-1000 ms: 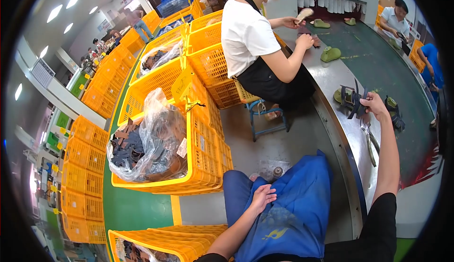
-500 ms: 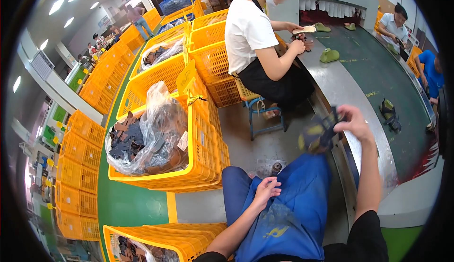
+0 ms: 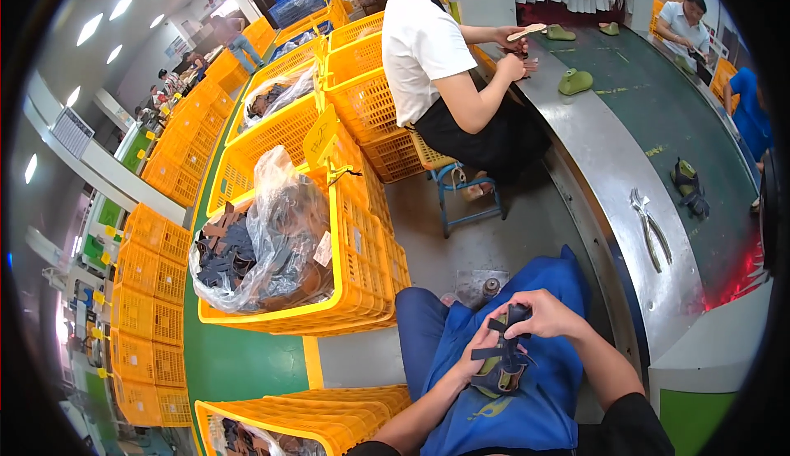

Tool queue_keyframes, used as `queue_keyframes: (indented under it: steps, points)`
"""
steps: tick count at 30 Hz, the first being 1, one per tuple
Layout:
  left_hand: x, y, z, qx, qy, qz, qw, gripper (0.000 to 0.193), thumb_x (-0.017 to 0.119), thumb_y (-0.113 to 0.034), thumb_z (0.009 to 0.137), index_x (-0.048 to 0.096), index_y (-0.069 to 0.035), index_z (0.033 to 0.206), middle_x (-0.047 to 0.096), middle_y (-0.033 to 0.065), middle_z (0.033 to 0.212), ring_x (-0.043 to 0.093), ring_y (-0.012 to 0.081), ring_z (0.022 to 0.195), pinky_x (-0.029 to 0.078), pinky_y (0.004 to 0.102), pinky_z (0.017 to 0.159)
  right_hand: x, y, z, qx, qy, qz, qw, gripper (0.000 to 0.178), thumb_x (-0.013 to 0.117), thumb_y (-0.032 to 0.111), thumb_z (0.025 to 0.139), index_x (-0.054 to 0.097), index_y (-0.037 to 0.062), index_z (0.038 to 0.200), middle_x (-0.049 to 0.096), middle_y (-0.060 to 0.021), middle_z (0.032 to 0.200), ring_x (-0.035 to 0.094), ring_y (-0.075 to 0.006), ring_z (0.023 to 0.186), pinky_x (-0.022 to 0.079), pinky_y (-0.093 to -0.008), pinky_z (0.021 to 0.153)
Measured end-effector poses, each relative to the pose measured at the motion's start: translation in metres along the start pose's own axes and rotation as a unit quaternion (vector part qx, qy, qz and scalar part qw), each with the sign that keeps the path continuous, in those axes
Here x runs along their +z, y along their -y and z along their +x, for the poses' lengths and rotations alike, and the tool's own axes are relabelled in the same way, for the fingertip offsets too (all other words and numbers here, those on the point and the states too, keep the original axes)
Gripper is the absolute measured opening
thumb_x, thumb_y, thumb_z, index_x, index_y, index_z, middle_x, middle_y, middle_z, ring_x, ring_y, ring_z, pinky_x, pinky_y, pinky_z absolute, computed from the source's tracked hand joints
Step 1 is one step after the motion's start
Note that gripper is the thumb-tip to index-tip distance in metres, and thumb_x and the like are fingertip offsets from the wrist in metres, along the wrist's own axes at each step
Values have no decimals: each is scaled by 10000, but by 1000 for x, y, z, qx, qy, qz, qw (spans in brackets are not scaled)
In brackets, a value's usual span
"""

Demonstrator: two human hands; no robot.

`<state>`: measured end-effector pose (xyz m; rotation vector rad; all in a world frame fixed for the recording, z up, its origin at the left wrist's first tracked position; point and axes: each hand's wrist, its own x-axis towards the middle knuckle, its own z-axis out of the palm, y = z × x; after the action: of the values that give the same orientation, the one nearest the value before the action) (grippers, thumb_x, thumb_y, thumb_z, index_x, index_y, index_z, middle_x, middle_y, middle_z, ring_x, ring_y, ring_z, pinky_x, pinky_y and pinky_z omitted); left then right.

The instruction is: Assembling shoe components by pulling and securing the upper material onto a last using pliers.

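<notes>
Over my lap I hold a dark strappy sandal upper on a green shoe last [image 3: 499,376]. Along its left side, my left hand [image 3: 477,352] is closed on it. My right hand [image 3: 550,314] pinches the dark straps at the upper end, thumb and fingers together. Loose strap ends stick out between the two hands. Beneath lies my blue apron [image 3: 539,407]. To the right, metal pliers [image 3: 651,230] rest on the steel edge [image 3: 638,180] of the conveyor, apart from my hands.
Another last with dark straps [image 3: 688,186] lies on the green conveyor belt [image 3: 629,110]; a bare green last [image 3: 575,81] stands farther along. A co-worker [image 3: 428,53] sits ahead on a stool [image 3: 448,180]. At left, yellow crates [image 3: 362,279] hold bagged dark and brown pieces.
My right hand has brought the strapped last from beside the conveyor down and left to my lap. My left hand, open and empty before, now holds it too. The pliers have come into sight.
</notes>
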<state>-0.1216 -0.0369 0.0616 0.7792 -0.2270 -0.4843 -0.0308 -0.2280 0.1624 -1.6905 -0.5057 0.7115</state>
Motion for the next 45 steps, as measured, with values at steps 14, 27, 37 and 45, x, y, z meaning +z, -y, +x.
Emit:
queue_keyframes:
  steps: [14, 27, 37, 45]
  points:
    - [0, -5, -1, -38, -267, -138, 953, 416, 392, -382, 1138, 408, -125, 1465, 635, 80, 1194, 676, 198, 1113, 577, 374, 966, 33, -14, -22, -41, -186, -102, 976, 486, 846, 95, 833, 620, 21, 1256, 727, -81, 829, 687, -165, 663, 542, -290, 628]
    - [5, -20, -28, -110, -174, -322, 924, 748, 267, -661, 1069, 505, -28, 1391, 680, 321, 1228, 718, 384, 1075, 621, 500, 879, 34, -28, -38, -47, -281, -70, 956, 129, 682, 36, 980, 711, -34, 1084, 747, -102, 984, 723, -145, 911, 568, -279, 815]
    - [25, 0, -36, -80, -142, -287, 944, 841, 267, -672, 1068, 492, 58, 1419, 642, 307, 1300, 669, 377, 1193, 566, 477, 1022, 52, -42, -85, -32, -256, -129, 957, 84, 735, 9, 926, 731, -45, 990, 750, -129, 917, 730, -187, 828, 568, -299, 744]
    - [21, -1, -41, -79, -126, -262, 953, 791, 269, -634, 1080, 485, 50, 1415, 605, 262, 1333, 654, 382, 1218, 579, 497, 1021, 74, -30, -99, -74, -127, -56, 988, 133, 794, -2, 849, 738, -31, 966, 746, -135, 902, 720, -240, 818, 572, -349, 762]
